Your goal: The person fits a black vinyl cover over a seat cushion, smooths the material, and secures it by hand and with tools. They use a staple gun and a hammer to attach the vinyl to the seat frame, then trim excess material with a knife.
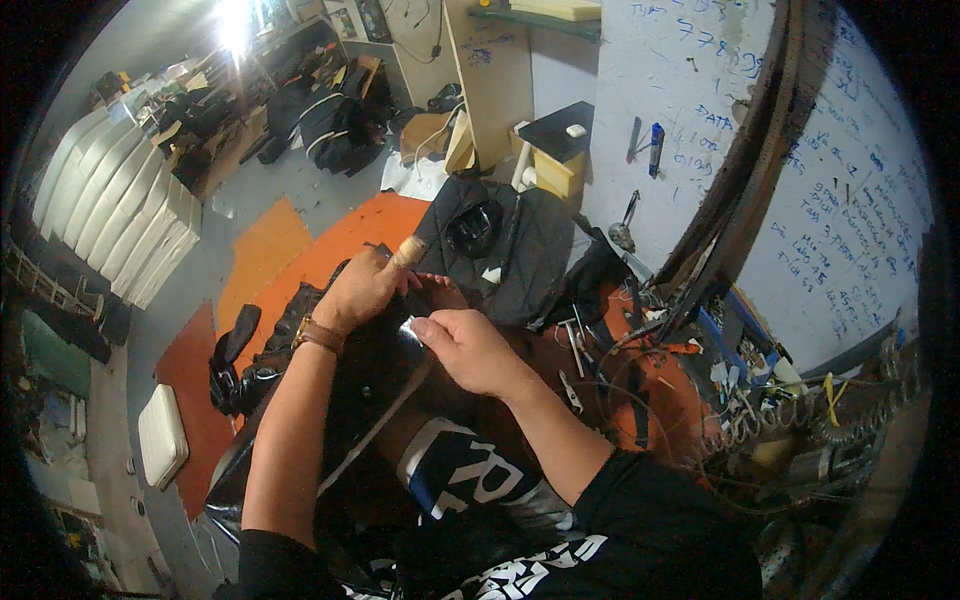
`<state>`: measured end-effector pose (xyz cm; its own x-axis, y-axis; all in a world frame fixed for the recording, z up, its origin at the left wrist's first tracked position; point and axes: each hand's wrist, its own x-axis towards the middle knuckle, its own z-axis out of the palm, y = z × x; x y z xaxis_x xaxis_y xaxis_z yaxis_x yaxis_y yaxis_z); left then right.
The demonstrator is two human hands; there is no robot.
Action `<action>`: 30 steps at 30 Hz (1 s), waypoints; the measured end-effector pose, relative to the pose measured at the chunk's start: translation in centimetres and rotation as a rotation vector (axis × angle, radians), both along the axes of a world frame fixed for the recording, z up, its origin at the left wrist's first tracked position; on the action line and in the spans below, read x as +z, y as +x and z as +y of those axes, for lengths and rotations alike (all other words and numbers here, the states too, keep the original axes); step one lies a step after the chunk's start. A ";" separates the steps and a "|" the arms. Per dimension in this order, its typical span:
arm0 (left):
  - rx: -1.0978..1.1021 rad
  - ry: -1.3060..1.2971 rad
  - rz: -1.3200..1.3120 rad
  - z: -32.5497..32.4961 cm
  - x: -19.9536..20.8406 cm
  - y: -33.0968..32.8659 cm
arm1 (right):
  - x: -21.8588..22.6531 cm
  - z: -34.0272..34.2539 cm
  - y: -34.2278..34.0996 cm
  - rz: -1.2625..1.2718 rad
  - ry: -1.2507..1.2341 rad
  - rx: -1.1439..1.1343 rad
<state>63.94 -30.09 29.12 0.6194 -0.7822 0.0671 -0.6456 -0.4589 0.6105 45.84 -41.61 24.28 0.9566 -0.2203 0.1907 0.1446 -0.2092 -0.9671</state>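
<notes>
A large black leather-like piece [350, 385] with bunched folds lies across my lap and the orange worktop. My left hand [362, 287] is closed on its upper edge, the fingers partly hidden by the material. The thumb is wrapped in tan tape and points up and to the right. Close beside it, my right hand [468, 347] is closed with its thumb pressed against a small shiny silver thing [409, 328] at the black piece. What kind of thing this is cannot be made out. Some of the right fingers are hidden behind the material.
Black quilted material [545, 240] lies beyond my hands. To the right are a hammer [575, 347], pliers [570, 393], tangled cables and a coiled hose [870, 415]. White cushions [115, 205] are stacked at far left; a white pad [162, 437] lies nearer. A written-on wall [690, 90] bounds the right.
</notes>
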 end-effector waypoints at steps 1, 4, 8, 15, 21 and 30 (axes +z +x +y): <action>-0.034 0.083 -0.093 -0.5 0.4 -0.8 | -0.2 -0.3 -0.2 -0.023 0.142 0.055; -0.099 0.151 -0.201 -1.5 1.1 -2.3 | -0.9 -0.1 -0.5 0.089 0.607 0.127; -0.026 0.210 -0.211 -1.6 0.6 -1.1 | -2.4 -0.6 -0.7 0.034 0.024 -0.081; 0.104 0.127 0.168 -1.1 3.4 -2.1 | -3.9 -1.9 0.8 -0.269 -0.400 -0.219; 0.102 0.255 -0.367 4.2 3.0 -11.5 | -5.7 0.6 1.7 -0.338 -0.505 -0.084; 0.378 0.252 -0.609 4.4 -1.2 -14.1 | -4.3 0.9 2.5 -0.317 -0.626 -0.179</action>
<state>49.84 -25.70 27.97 0.7589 -0.5612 0.3302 -0.6063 -0.7940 0.0441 48.39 -40.70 19.98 0.7938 -0.1274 0.5947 0.3097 -0.7568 -0.5755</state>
